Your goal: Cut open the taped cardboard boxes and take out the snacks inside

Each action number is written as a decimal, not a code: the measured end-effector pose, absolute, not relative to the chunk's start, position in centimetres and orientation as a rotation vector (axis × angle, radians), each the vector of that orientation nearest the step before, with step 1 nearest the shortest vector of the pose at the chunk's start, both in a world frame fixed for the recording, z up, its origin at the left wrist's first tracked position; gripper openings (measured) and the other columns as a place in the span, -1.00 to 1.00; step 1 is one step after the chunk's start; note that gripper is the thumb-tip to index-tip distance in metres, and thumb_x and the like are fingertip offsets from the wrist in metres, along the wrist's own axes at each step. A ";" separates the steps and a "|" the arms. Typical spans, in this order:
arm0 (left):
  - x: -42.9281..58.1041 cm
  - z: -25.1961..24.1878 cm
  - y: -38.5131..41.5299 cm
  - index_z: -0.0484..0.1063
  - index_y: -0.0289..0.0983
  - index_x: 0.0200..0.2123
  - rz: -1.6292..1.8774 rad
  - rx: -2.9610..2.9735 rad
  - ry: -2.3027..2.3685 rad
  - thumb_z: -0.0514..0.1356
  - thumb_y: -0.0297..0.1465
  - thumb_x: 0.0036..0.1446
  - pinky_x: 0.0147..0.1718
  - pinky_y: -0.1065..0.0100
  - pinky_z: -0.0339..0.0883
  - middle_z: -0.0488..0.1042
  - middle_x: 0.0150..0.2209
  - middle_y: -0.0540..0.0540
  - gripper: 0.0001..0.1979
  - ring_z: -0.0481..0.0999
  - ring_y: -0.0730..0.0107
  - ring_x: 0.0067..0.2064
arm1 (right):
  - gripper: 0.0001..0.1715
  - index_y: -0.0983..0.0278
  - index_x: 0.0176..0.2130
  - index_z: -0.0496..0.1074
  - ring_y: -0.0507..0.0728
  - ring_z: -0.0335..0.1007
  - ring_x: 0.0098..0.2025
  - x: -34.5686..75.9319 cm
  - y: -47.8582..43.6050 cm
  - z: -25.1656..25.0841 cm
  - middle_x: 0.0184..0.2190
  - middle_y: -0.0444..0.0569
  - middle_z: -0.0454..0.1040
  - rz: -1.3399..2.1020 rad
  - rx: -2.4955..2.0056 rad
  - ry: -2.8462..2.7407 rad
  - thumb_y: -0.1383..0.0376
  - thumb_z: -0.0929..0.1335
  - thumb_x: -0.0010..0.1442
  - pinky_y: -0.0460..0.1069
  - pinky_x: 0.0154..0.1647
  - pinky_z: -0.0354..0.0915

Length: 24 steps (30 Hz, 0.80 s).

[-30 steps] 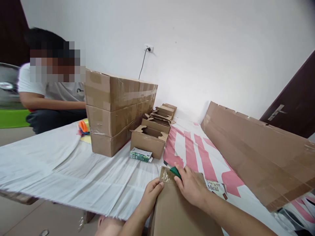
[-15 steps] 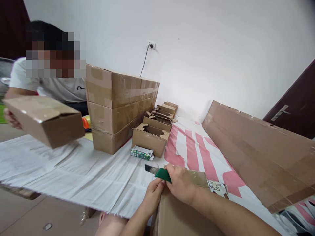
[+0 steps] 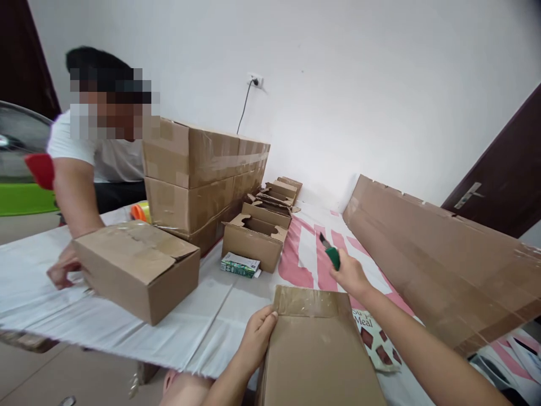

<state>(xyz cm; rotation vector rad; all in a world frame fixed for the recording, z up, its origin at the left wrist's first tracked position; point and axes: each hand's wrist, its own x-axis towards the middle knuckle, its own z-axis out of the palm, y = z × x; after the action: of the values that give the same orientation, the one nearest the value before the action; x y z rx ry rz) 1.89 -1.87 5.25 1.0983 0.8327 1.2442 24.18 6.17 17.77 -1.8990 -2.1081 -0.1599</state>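
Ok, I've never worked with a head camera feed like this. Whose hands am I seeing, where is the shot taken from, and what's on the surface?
This is one view, from a camera worn on a person's head, looking forward and down. The two bare arms entering from the bottom edge are that person's own.

The left hand rests on the edge of a taped cardboard box right in front. The right hand is raised above the surface and grips a green utility knife, blade pointing away.

The white sheet covers the work surface. On it sit a stack of sealed cartons, a row of small open boxes and a small green packet. A long flat cardboard sheet lies on the right.

At left, another person in a white shirt has a hand on a closed box.
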 end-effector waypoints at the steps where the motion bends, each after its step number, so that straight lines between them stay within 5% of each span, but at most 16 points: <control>1: 1.8 5.2 -1.9 0.47 -0.34 -0.45 1.240 1.087 0.839 0.15 -0.08 -0.02 -0.43 0.40 0.20 0.42 -0.52 -0.02 -0.61 0.35 0.34 -0.43 | -0.78 0.26 -0.18 0.26 0.11 0.36 -0.38 26.0 5.8 17.9 -0.39 -0.07 0.45 -0.182 -1.923 -2.084 0.40 0.27 0.10 -0.09 -0.42 0.06; 9: 1.7 4.8 -1.6 0.41 -0.30 -0.50 1.212 1.020 0.840 0.18 -0.04 -0.06 -0.45 0.40 0.21 0.39 -0.57 0.02 -0.61 0.35 0.34 -0.47 | -0.71 0.27 -0.20 0.34 0.25 0.45 -0.20 41.6 -5.2 11.7 -0.27 0.09 0.51 -0.226 -2.161 -2.054 0.44 0.25 0.02 -0.02 -0.28 0.21; 12: 1.7 4.9 -1.6 0.40 -0.29 -0.50 1.206 0.998 0.870 0.19 -0.03 -0.08 -0.49 0.41 0.19 0.37 -0.60 0.04 -0.61 0.35 0.34 -0.49 | -0.53 0.22 -0.12 0.36 0.23 0.46 -0.14 45.6 -10.1 6.7 -0.21 0.06 0.52 -0.071 -2.275 -2.118 0.49 0.25 -0.07 -0.01 -0.15 0.26; 15: 2.0 5.2 -1.7 0.42 -0.29 -0.46 1.202 0.974 0.888 0.20 -0.04 -0.08 -0.49 0.41 0.20 0.39 -0.60 0.03 -0.60 0.37 0.33 -0.49 | -0.62 0.19 -0.18 0.42 0.22 0.47 -0.12 46.9 -13.4 3.2 -0.22 0.02 0.53 0.167 -2.270 -2.117 0.43 0.26 -0.03 -0.03 -0.14 0.28; 20: 2.4 6.8 -2.4 0.41 -0.28 -0.51 1.246 0.971 0.956 0.24 -0.03 -0.12 -0.49 0.38 0.25 0.39 -0.61 0.04 -0.60 0.37 0.34 -0.53 | -0.59 0.17 -0.20 0.45 0.22 0.43 -0.09 46.3 -14.9 2.7 -0.18 0.01 0.50 0.344 -2.135 -2.069 0.41 0.25 -0.07 -0.03 -0.10 0.29; 24: 0.1 9.4 -2.7 0.49 -0.29 -0.37 1.335 1.167 1.041 0.21 0.00 -0.02 -0.29 0.29 0.38 0.53 -0.43 -0.05 -0.57 0.50 0.20 -0.33 | -0.64 0.20 -0.27 0.45 0.18 0.41 -0.13 46.4 -14.7 2.9 -0.21 -0.02 0.46 0.546 -1.954 -2.106 0.43 0.27 -0.12 -0.06 -0.08 0.28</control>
<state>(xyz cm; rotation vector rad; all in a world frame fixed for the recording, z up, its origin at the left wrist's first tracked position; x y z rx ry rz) 0.06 -2.69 9.35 1.1666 1.0406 1.3348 46.40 -14.71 2.93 -1.9543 -2.1060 0.5456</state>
